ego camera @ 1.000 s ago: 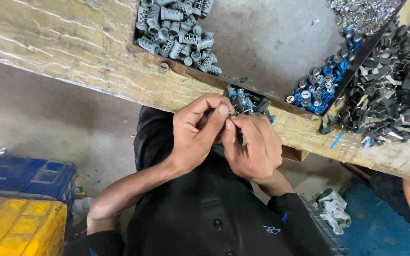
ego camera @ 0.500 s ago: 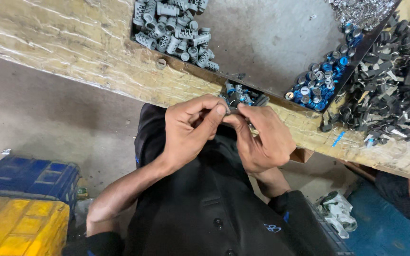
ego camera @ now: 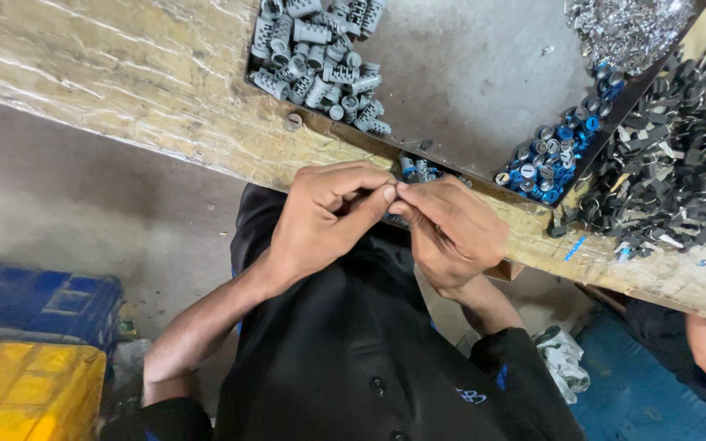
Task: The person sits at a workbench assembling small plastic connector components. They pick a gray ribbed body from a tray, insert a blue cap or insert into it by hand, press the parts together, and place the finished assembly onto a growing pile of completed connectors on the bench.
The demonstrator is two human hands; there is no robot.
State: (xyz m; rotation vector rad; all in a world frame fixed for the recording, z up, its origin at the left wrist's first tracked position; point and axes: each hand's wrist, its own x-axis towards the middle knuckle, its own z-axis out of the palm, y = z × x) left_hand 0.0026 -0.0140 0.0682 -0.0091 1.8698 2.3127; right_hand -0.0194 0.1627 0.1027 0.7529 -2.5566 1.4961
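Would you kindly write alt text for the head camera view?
Seen from above, the left hand and right hand meet fingertip to fingertip at a wooden bench, pinching something too small to identify. A tray holds grey cylinders and blue-tipped parts.

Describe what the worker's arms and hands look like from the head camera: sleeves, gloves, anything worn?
Both hands are bare: no gloves, rings or watch show on the left hand or right hand. The forearms are uncovered. Dark sleeves sit pushed back near the elbows, matching a black buttoned shirt with a small blue embroidered mark on the chest.
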